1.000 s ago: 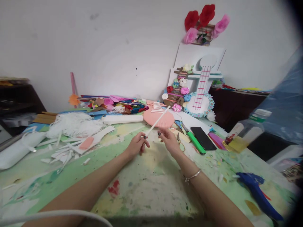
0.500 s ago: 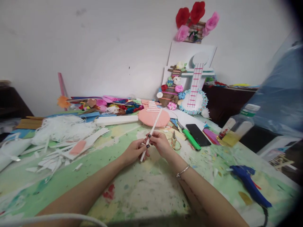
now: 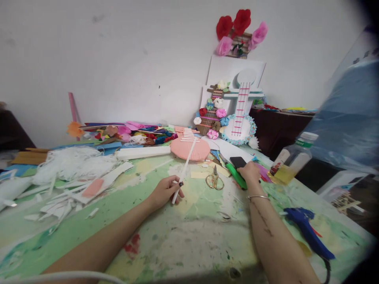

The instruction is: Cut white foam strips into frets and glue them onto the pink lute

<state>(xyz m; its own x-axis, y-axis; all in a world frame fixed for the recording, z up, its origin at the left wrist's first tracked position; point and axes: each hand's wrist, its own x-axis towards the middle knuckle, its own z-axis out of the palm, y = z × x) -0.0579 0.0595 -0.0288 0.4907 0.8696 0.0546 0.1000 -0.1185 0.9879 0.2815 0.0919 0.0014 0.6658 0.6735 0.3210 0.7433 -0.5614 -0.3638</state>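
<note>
My left hand (image 3: 168, 191) grips the lower end of a thin white strip (image 3: 186, 167), which slants up and away over the table. Behind the strip's far end lies a flat pink guitar-shaped craft piece (image 3: 191, 149) with white crossbars on its neck. On the right, my right hand (image 3: 250, 172) is closed over the lower part of a black smartphone (image 3: 237, 161), which lies on the table; some of its fingers are hidden. A green utility knife (image 3: 238, 177) lies just left of the phone. Gold-handled scissors (image 3: 214, 179) rest between my hands.
A blue glue gun (image 3: 308, 228) lies at the right, near a bottle of yellow liquid (image 3: 293, 159). White shredded paper (image 3: 77, 163) and foam scraps (image 3: 63, 201) cover the left. Decorated craft guitars (image 3: 238, 126) lean on the wall. A white cable (image 3: 79, 274) crosses the near edge.
My right hand has let go of the white strip and moved right onto the smartphone. My left hand still holds the strip. The view has shifted slightly.
</note>
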